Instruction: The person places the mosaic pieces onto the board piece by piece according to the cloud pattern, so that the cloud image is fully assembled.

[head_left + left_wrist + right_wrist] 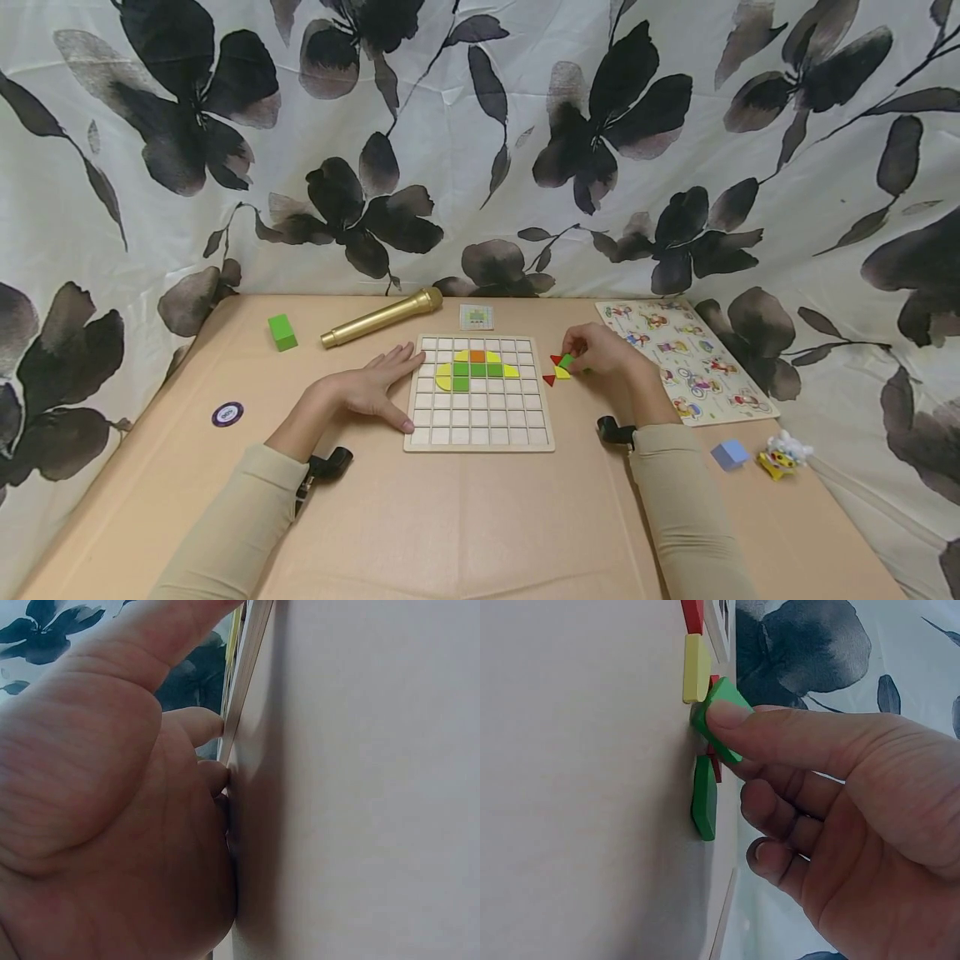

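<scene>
Green tile, right of grid board: is pinched by right hand | board's left edge: is touched by left hand, fingers extended | handling: best lifted clear, adjacent yellow piece kept undisturbed

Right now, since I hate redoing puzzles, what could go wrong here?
The right hand pinches a green piece close to a loose yellow piece and a red piece; moving it might knock them. That pinch is at the fingertips, so the piece could slip. The left hand touches the edge of the board, so a push might slide it and perhaps jostle the coloured pieces on it.
</scene>
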A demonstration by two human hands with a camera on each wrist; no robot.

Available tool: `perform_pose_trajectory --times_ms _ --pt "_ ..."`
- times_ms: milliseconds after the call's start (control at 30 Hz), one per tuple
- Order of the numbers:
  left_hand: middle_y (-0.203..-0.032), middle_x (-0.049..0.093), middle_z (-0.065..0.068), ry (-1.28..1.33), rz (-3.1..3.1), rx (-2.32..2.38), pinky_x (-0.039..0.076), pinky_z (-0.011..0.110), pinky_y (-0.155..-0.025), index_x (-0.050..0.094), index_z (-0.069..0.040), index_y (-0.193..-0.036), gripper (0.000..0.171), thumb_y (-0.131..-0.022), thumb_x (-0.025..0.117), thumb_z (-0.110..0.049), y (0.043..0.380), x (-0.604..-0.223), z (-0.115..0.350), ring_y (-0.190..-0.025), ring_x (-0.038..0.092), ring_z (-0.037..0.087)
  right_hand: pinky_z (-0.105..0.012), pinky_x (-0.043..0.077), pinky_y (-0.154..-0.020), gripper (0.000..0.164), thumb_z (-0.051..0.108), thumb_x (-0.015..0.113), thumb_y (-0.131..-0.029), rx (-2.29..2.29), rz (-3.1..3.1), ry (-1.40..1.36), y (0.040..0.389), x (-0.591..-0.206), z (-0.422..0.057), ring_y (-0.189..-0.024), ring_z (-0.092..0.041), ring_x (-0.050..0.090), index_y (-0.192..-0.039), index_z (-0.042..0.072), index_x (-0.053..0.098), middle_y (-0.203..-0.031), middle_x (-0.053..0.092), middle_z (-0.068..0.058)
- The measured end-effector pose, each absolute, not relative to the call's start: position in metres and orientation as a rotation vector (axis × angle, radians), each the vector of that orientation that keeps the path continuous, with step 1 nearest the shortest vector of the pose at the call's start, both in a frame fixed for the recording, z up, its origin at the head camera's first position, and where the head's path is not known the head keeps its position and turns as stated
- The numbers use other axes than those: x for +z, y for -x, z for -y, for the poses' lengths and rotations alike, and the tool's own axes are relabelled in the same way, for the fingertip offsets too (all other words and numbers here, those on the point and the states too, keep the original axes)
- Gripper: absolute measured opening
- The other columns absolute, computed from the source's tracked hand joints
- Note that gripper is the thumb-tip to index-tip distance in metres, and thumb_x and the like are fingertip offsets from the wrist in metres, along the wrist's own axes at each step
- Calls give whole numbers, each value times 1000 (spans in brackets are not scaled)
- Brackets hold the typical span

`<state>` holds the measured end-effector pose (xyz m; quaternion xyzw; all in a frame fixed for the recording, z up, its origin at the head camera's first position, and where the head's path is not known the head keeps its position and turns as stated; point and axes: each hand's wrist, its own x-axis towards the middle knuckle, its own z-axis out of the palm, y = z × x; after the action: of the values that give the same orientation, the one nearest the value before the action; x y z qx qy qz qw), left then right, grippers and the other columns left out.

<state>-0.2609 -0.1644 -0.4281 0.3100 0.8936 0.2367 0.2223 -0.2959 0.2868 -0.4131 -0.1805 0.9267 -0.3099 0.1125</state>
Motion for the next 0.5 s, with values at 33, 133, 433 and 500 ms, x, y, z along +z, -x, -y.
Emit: perform_pose_trajectory --times_ms 33,133,433,500 --pt "-175 -9 18 -855 -2469 655 0 63 -129 11 -13 -169 129 -75 88 -57 261 -428 165 -162 -10 39 -29 48 -63 16 -5 78 -84 -927 -2710 527 295 -412 -286 -75 -20 55 -96 1 70 -84 66 -10" --pt "-175 -9 17 -847 -2469 657 0 64 -129 11 -14 -169 129 -75 87 -58 261 -429 165 -162 -10 39 -28 46 -60 10 -6 72 -89 -1005 -2676 535 293 -409 -284 -70 -19 54 -96 -1 68 -80 64 -10" --pt "-175 -9 17 -842 -2476 644 -1 63 -129 10 -14 -169 129 -75 87 -59 261 -429 165 -162 -9 40 -42 57 -65 11 1 69 -96 -1275 -2694 638 291 -399 -266 -78 -42 65 -106 2 72 -94 67 -17" --pt "-175 -9 16 -843 -2478 643 0 63 -129 9 -14 -169 129 -75 87 -59 261 -429 165 -162 -9 40 -39 58 -66 16 1 70 -95 -1282 -2702 659 289 -396 -258 -80 -38 66 -109 5 74 -97 69 -15"
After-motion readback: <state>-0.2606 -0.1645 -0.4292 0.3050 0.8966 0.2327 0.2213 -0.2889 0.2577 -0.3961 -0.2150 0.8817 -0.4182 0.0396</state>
